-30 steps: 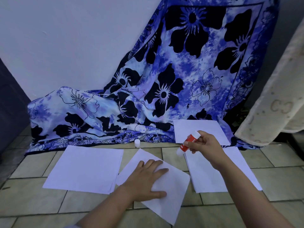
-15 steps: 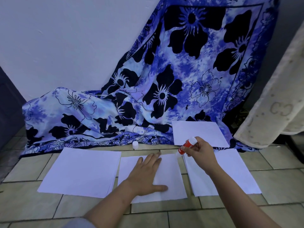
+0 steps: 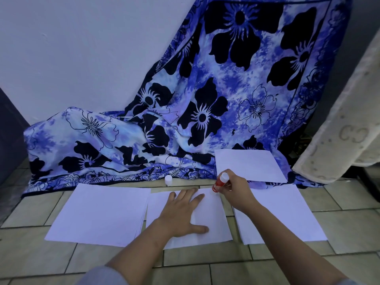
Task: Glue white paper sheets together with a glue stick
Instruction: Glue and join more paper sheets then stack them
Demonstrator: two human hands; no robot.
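A white sheet (image 3: 213,214) lies square on the tiled floor in the middle. My left hand (image 3: 183,212) presses flat on it with fingers spread. My right hand (image 3: 236,191) grips a red and white glue stick (image 3: 220,182), tilted with its tip down at the sheet's far right corner. A stack of white sheets (image 3: 100,212) lies to the left, another stack (image 3: 281,212) to the right. One more sheet (image 3: 248,164) rests on the cloth behind. The glue stick's white cap (image 3: 168,180) stands near the cloth's edge.
A blue floral cloth (image 3: 205,112) drapes down the wall and onto the floor behind the papers. A cream patterned rug or mat (image 3: 339,128) leans at the far right. Beige floor tiles (image 3: 205,262) stretch toward me.
The middle sheet turned from a slanted position to square with the floor tiles. My right hand lowered the glue stick to the sheet's far right corner. My left hand stayed pressed on the sheet.
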